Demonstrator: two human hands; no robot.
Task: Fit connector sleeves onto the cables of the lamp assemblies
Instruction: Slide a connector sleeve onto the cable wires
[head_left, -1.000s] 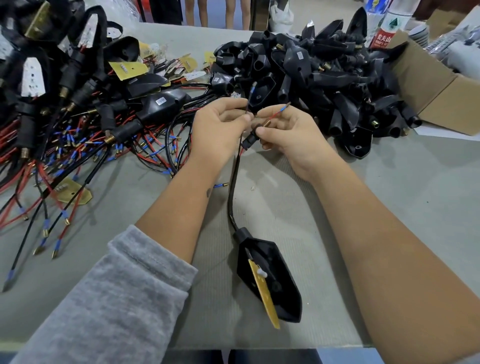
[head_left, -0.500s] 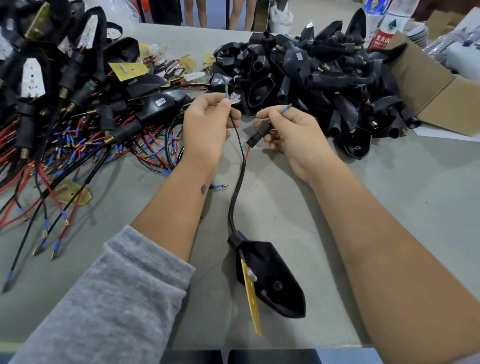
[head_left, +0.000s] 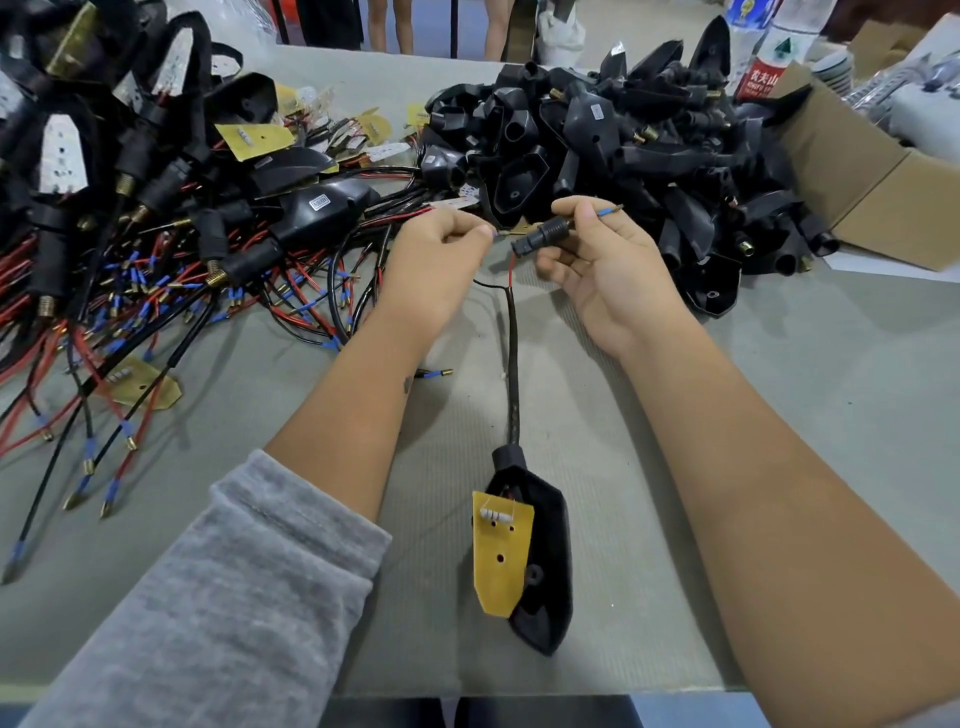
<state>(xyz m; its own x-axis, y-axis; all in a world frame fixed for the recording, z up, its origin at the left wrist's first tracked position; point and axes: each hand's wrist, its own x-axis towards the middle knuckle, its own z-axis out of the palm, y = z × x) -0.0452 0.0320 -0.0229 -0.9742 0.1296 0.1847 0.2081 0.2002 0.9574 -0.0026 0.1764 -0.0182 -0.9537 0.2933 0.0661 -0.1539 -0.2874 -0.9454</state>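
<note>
Our right hand (head_left: 608, 265) now grips sleeve (head_left: 540, 232) with red wire through. Our left hand (head_left: 441, 260) has brought pinched black wire tip up close — goes in next. Lamp (head_left: 540, 561) lies flat on table (head_left: 779, 415).

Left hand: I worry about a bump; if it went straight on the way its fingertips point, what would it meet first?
Probably the ribbed black connector sleeve that the right hand holds; depth is unclear.

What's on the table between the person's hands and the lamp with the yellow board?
In the head view, only the black cable runs from the lamp up toward the left hand and right hand, over bare grey table.
</note>
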